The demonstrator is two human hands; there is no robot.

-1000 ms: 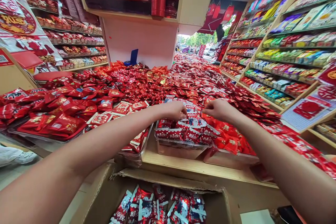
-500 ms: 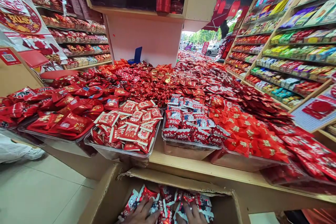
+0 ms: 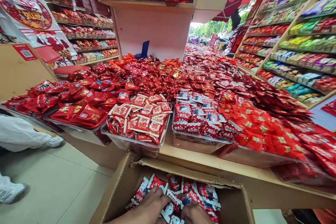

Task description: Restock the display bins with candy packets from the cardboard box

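Small red, white and dark-blue candy packets (image 3: 207, 190) lie in a cardboard box (image 3: 114, 196) at the bottom of the head view. My left hand (image 3: 151, 205) reaches in among them, its fingers curled down and closed around packets. Beside it on the right, my right hand (image 3: 195, 213) is bent over more of the same packets, knuckles up, fingertips hidden. Just beyond the box, a clear plastic bin (image 3: 201, 143) holds packets of matching look. To its left stands another clear bin (image 3: 133, 143), heaped with red, cream-edged packets.
Red-wrapped sweets (image 3: 162, 84) cover the display behind the bins. Bright red packets (image 3: 252, 126) fill a bin at right. A wooden ledge (image 3: 210, 162) runs behind the box. Stocked shelves (image 3: 301, 45) rise at right. A person's legs (image 3: 23, 136) show at left.
My fingers, earlier spread flat on the packets, are now curled down among them. The view has shifted left, bringing more of the other person's legs into sight.
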